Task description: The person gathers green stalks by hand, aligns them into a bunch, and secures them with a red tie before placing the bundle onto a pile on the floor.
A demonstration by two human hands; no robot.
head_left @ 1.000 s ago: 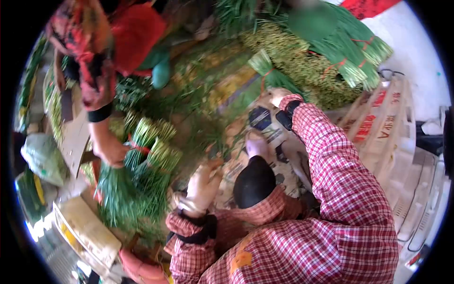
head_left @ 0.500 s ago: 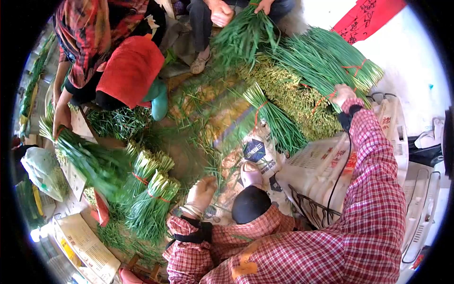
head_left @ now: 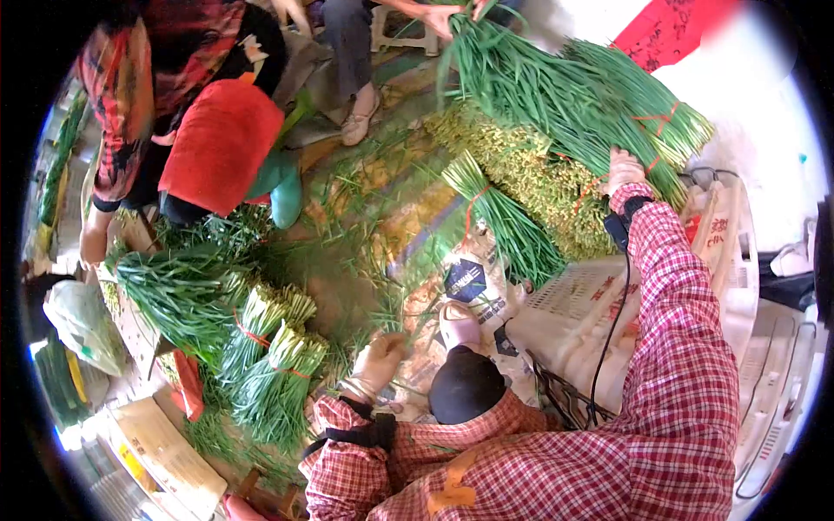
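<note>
My right hand (head_left: pixel 625 169) rested on the near edge of the green bundle (head_left: pixel 586 135), though I couldn't tell whether its fingers were closed around it; the bundle's long axis slanted past my grip, leafy tips up-left, pale cut ends right. Below that grip the white crate (head_left: pixel 565 300) bore red characters, and above it the red paper (head_left: pixel 665 30) carried black writing, neither legible to me. Farther down-left, my left hand (head_left: pixel 380 358) was loosely curled near green scraps (head_left: pixel 382 300), its hold unclear.

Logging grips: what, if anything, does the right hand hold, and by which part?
The right hand lies on a green bundle near a red tie; whether it grips cannot be told.
</note>
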